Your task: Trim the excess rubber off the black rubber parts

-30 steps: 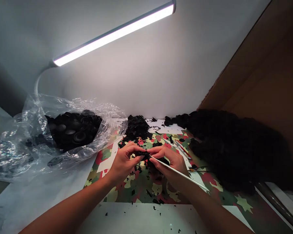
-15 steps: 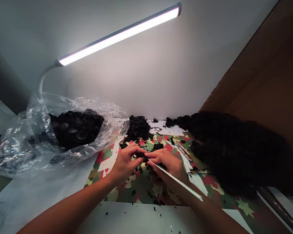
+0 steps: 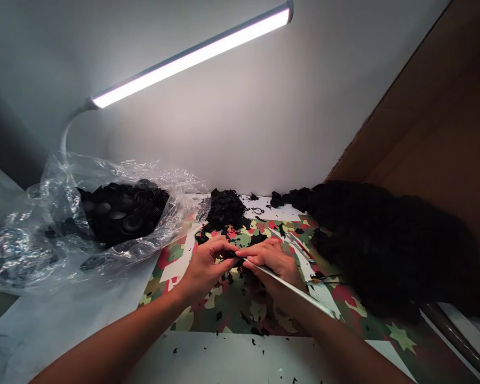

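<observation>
My left hand [image 3: 205, 265] and my right hand [image 3: 272, 265] meet over a camouflage-patterned mat [image 3: 232, 306], fingertips pinched together on a small black part [image 3: 232, 255] between them. My right hand also grips a thin silvery tool [image 3: 292, 289] that runs back along my right wrist. Black scraps lie scattered on the mat under both hands.
A crumpled clear plastic bag [image 3: 44, 240] of round black parts [image 3: 122, 210] lies at the left. A small heap of black pieces [image 3: 226, 208] sits behind my hands, a large dark pile [image 3: 384, 240] at the right. A lit lamp bar [image 3: 192, 53] hangs overhead; a cardboard wall [image 3: 444, 133] stands right.
Both hands stay pinched on the black part, shifting slightly. The thin tool's angle along my right wrist changes a little. The view itself wobbles.
</observation>
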A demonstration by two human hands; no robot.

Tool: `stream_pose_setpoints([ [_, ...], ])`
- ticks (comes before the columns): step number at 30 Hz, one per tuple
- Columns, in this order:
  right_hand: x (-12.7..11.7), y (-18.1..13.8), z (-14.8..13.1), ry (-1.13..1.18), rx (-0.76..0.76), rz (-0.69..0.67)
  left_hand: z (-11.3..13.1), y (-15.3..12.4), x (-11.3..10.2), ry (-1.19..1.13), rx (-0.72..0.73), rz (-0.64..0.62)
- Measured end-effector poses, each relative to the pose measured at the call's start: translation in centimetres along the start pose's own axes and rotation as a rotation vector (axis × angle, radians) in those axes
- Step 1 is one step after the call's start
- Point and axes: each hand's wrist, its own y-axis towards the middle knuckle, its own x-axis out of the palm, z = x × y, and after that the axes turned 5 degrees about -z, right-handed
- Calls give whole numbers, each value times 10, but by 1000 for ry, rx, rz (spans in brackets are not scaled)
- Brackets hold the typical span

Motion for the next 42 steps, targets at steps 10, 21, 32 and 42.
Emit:
stream_pose_setpoints([
  [10, 0, 8, 9, -238, -94, 194, -4, -3, 5, -91, -53, -73],
  [21, -2, 3, -10, 91, 83, 3, 3, -1, 3, -18, -38, -23],
  [32, -1, 2, -1, -3, 24, -27, 2, -1, 2, 75, -45, -11],
  [42, 10, 3, 0, -185, -253, 4, -3, -1, 1, 72, -83, -42],
])
